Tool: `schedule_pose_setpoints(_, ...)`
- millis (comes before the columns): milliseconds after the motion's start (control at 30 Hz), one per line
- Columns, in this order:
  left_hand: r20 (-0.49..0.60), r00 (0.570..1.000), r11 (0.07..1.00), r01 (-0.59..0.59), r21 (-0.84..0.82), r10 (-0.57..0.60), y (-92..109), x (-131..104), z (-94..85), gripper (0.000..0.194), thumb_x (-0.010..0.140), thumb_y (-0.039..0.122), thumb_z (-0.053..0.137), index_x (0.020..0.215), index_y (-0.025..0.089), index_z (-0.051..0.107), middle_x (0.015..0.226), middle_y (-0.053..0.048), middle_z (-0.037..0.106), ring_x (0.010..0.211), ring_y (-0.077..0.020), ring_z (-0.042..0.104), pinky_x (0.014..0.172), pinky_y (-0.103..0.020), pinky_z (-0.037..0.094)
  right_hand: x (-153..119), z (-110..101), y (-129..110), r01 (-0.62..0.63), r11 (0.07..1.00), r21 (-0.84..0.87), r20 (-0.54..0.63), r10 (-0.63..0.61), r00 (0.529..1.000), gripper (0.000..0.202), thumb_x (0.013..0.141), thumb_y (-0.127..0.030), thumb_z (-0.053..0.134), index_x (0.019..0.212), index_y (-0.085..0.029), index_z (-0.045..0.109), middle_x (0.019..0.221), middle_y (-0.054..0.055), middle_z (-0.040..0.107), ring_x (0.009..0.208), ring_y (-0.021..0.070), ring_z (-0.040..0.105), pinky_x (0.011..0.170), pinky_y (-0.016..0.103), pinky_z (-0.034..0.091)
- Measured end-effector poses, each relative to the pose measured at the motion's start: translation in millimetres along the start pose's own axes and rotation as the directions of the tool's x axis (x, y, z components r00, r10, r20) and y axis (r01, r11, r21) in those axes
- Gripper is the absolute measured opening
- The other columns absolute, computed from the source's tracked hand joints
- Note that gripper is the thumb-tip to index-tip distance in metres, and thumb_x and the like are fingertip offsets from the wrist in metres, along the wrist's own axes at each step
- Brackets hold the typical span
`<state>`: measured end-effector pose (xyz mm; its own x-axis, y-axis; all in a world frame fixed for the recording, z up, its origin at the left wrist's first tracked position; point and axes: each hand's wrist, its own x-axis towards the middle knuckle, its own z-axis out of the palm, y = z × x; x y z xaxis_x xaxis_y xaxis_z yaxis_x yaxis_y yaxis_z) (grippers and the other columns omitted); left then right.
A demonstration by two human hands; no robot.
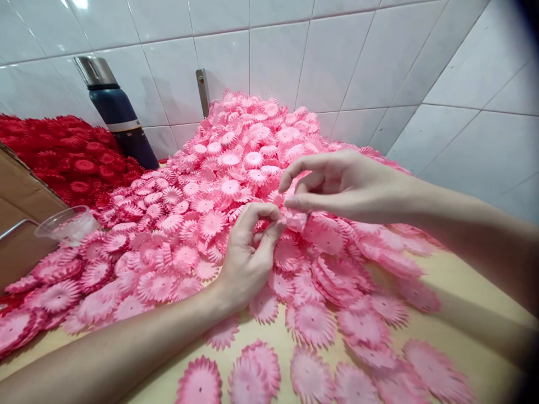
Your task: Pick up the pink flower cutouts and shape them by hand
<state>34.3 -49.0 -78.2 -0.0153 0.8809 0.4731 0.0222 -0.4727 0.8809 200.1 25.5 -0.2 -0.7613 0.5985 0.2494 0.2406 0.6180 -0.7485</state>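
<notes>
Over a large heap of pink flower-shaped petal discs (229, 188), my two hands meet near the middle of the view. My left hand (252, 249) pinches the edge of a small pale pink petal piece (296, 220) between thumb and forefinger. My right hand (332, 188) hovers just right of it, thumb close to the same piece and forefinger curved above with a gap; whether it grips the piece is unclear. Loose discs with fringed edges and small centre holes, such as one pink disc (315, 324), lie below my hands.
A dark blue bottle (120, 115) with a steel cap leans at the back left, beside a red petal pile (80, 160). A clear plastic cup (69, 224) and a cardboard box (25, 224) stand at left. White tiled walls (278, 62) bound the yellowish table (458, 275).
</notes>
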Motion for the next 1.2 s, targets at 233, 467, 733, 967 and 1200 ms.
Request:
schedule_pose_setpoints(233, 0.005, 0.989, 0.983, -0.147, 0.113, 0.148, 0, -4, -3.9, 0.016, 0.090, 0.009, 0.049, 0.087, 0.024, 0.054, 0.088, -0.001, 0.052, 0.082, -0.0149, 0.052, 0.068, -0.028, 0.046, 2, -11, 3, -0.231, 0.957, -0.178, -0.521, 0.107, 0.847, 0.016, 0.084, -0.035, 0.065, 0.088, -0.021, 0.058, 0.060, -0.001, 0.058, 0.048, 0.0108, 0.046, 0.044, 0.025, 0.033)
schedule_pose_setpoints(467, 0.073, 0.980, 0.953, -0.200, 0.227, 0.188, 4, -4, -4.7, 0.014, 0.088, 0.011, 0.057, 0.094, 0.022, 0.063, 0.096, -0.005, 0.058, 0.089, -0.0167, 0.058, 0.073, -0.031, 0.051, -7, -31, 0, -0.291, 0.860, -0.420, -0.281, 0.182, 0.942, 0.031, 0.084, -0.052, 0.061, 0.077, -0.022, 0.062, 0.049, -0.005, 0.046, 0.041, 0.0094, 0.036, 0.040, 0.025, 0.026)
schedule_pose_setpoints(733, 0.103, 0.842, 0.772, -0.529, 0.353, 0.529, 37, 8, -7.9, 0.034, 0.079, 0.001, 0.063, 0.103, 0.024, 0.059, 0.094, -0.003, 0.062, 0.088, -0.0167, 0.060, 0.074, -0.033, 0.054, -23, -4, -29, 0.009, 0.873, -0.488, 0.366, 0.194, 0.910, 0.034, 0.092, -0.040, 0.050, 0.065, -0.019, 0.054, 0.054, -0.004, 0.050, 0.043, 0.0079, 0.039, 0.039, 0.023, 0.025)
schedule_pose_setpoints(967, 0.124, 0.764, 0.666, -0.620, 0.415, 0.634, 65, 43, -29.6, 0.032, 0.080, 0.006, 0.066, 0.102, 0.027, 0.056, 0.086, 0.001, 0.062, 0.069, -0.0115, 0.058, 0.059, -0.027, 0.050, -28, 63, -72, 0.370, 0.910, -0.187, 0.551, -0.214, 0.807, 0.013, 0.086, -0.010, 0.056, 0.088, -0.017, 0.067, 0.078, 0.000, 0.068, 0.068, 0.0122, 0.059, 0.059, 0.023, 0.044)
schedule_pose_setpoints(1200, 0.050, 0.865, 0.730, -0.451, 0.514, 0.499, 82, 42, -61.9, 0.031, 0.078, 0.005, 0.066, 0.103, 0.023, 0.058, 0.084, 0.001, 0.060, 0.074, -0.0126, 0.058, 0.067, -0.028, 0.051, -30, 134, -67, 0.725, 0.547, -0.420, 0.468, -0.554, 0.689, 0.017, 0.086, -0.007, 0.050, 0.080, -0.011, 0.066, 0.067, 0.004, 0.063, 0.058, 0.0172, 0.050, 0.057, 0.032, 0.042)
